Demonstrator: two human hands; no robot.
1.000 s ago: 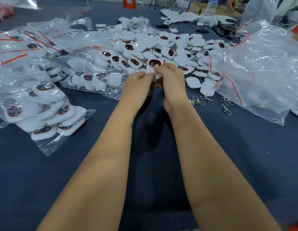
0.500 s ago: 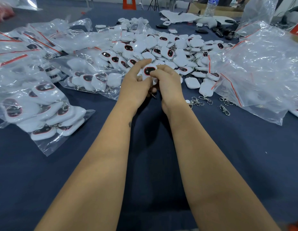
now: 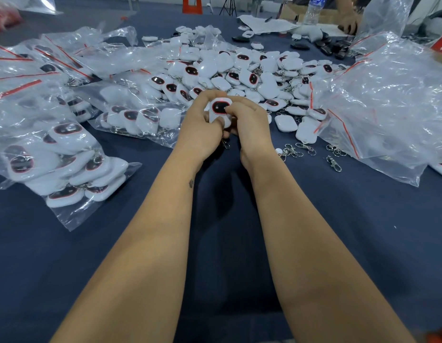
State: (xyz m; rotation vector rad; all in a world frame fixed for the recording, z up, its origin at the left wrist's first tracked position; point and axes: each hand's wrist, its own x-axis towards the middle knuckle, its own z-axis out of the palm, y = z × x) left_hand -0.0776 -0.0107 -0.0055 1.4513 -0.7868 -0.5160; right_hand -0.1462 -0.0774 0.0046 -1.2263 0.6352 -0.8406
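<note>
Both hands are closed around one white fob (image 3: 220, 108). The left hand (image 3: 202, 132) curls round its left side and back, and the right hand (image 3: 250, 127) pinches its right edge, with a fingertip on the dark, red-rimmed face. The fob sits between them, at about 1 o'clock from the middle of the left hand and 10 o'clock from the right. It is held above the bench (image 3: 363, 231) with its face turned up toward the camera. Its long axis runs from 12 to 6 o'clock, and a metal clasp (image 3: 225, 144) hangs from the 6 o'clock end, just below the knuckles. The left hand seems to carry most of the fob, which would leave the right freer to work on the face or reach down for the clasp. At 3 o'clock from the hands a few loose clasps (image 3: 299, 151) lie on the cloth. At 12 o'clock there is a loose pile of fobs (image 3: 239, 70). Filled clear bags (image 3: 54, 154) lie at 9 o'clock, and a crumpled bag (image 3: 388, 107) lies at 2 o'clock. At the far edge, around 1 o'clock, are a water bottle (image 3: 314, 8) and another person's hand (image 3: 349, 21).
</note>
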